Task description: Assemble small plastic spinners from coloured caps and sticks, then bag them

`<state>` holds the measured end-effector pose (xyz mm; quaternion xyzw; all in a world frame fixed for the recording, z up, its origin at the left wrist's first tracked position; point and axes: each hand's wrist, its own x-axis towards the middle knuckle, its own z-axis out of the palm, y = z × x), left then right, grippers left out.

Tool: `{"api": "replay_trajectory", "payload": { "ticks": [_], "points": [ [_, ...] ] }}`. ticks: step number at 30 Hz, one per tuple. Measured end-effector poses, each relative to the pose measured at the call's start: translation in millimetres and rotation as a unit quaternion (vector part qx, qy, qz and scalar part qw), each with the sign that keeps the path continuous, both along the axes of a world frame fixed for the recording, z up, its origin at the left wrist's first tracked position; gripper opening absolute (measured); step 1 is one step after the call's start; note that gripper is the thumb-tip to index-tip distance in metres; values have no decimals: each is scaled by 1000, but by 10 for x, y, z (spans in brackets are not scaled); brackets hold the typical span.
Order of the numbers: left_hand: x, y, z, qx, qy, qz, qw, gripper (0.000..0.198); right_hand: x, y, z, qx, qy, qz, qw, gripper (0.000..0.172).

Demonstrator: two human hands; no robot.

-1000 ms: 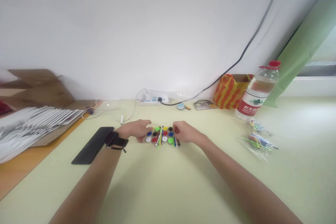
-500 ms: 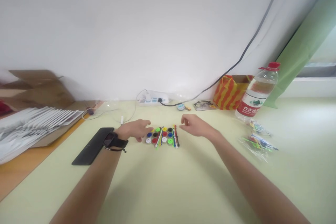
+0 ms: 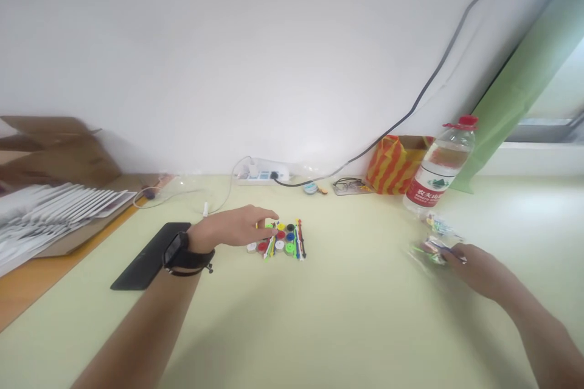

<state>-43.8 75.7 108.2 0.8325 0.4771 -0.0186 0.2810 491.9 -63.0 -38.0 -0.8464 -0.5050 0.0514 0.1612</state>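
Note:
My left hand (image 3: pixel 239 225), with a black watch on its wrist, reaches over small round discs (image 3: pixel 280 245) in several colours, its index finger and thumb stretched out and apart. It hides some of the discs; whether it touches any I cannot tell. Thin arrow-shaped plastic strips (image 3: pixel 300 240) lie in two bundles, one between the discs and one on their right side. Off to the right, my right hand (image 3: pixel 477 268) is closed on a clear plastic bag (image 3: pixel 433 252) of colourful pieces, somewhat blurred. Another bag of colourful pieces (image 3: pixel 440 225) lies just behind it.
A large water bottle (image 3: pixel 440 164) and a striped bag (image 3: pixel 387 164) stand at the back right. Glasses (image 3: pixel 350 185) and a power strip (image 3: pixel 260 173) are along the wall. On the left lie a black flat object (image 3: pixel 148 258) and white packets (image 3: pixel 59 213) by a cardboard box (image 3: pixel 55 149).
My right hand has swung from beside the discs far right and taken hold of the plastic bag. My left hand has shifted slightly over the discs. The view has moved a little.

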Motion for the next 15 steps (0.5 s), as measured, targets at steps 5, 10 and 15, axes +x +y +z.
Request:
{"api": "replay_trajectory", "payload": {
  "ticks": [5, 10, 15],
  "points": [
    [229, -110, 85, -11, -39, -43, 998, 57, -709, 3, 150, 40, 185, 52, 981, 32],
    [557, -19, 119, 14, -68, -90, 994, 57, -1276, 335, 568, 65, 310, 182, 931, 39],
    [1019, 168, -68, 75, -204, -99, 971, 60, -1557, 822, 1064, 27, 299, 285, 910, 31]
  ]
}}
